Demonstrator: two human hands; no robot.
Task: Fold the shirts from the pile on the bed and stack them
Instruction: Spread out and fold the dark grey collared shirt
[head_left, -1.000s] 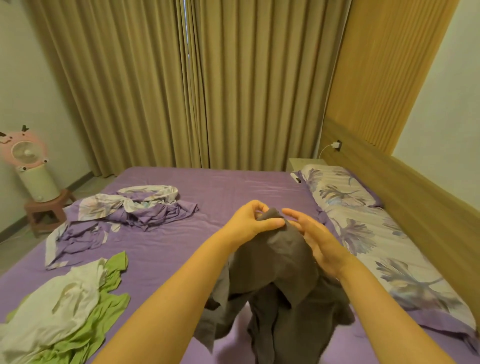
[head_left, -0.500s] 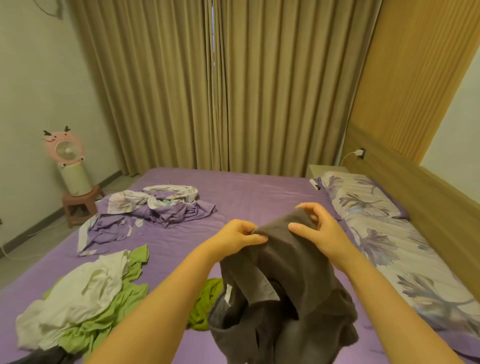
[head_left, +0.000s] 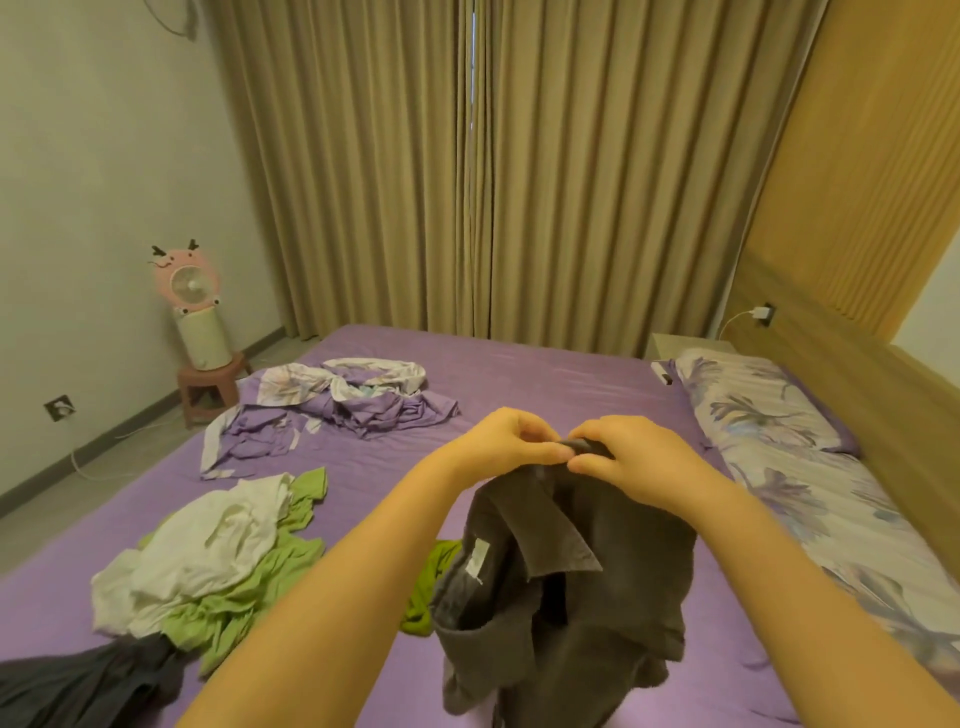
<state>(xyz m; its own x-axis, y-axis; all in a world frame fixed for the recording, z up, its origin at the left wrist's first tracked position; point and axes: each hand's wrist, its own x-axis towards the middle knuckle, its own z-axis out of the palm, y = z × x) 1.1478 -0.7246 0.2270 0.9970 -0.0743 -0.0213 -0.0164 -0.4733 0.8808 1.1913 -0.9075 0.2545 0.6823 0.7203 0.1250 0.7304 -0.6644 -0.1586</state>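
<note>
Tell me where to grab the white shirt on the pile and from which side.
Take the white shirt at its raised top folds, coming from above. It lies crumpled on top of the green shirt, so a pinch from above lifts it alone; from the side you would likely catch the green one too.

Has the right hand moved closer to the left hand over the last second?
Yes. The right hand has closed in leftward, away from the floral pillow; its fingertips now meet the left hand on the dark grey shirt.

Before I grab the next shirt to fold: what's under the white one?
A green shirt lies under the white shirt; a dark garment pokes out below. Anything deeper is covered.
</note>
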